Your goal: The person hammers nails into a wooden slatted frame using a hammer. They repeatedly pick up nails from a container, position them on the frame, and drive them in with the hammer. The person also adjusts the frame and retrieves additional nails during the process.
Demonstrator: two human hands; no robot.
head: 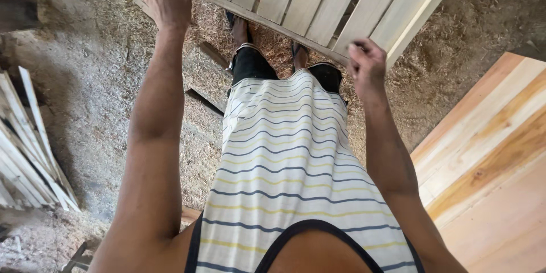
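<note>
**Slatted Panel Held at Two Points**

Sawdust floor [85, 79], plank stacks at both sides. The slatted wooden panel [318, 5] stands tilted before the feet. Left hand [165, 0] clasps its upper corner; right hand [367, 65] curls over the lower rail, likely steadying it.

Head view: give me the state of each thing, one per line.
Slatted wooden panel: tilted, gripped by both hands.
Left hand: closed on the panel's corner.
Right hand: closed on the panel's lower edge.
Plank board: lying flat at right.
Stacked slats: leaning at left.

No packages, labels, signs, screens
</note>
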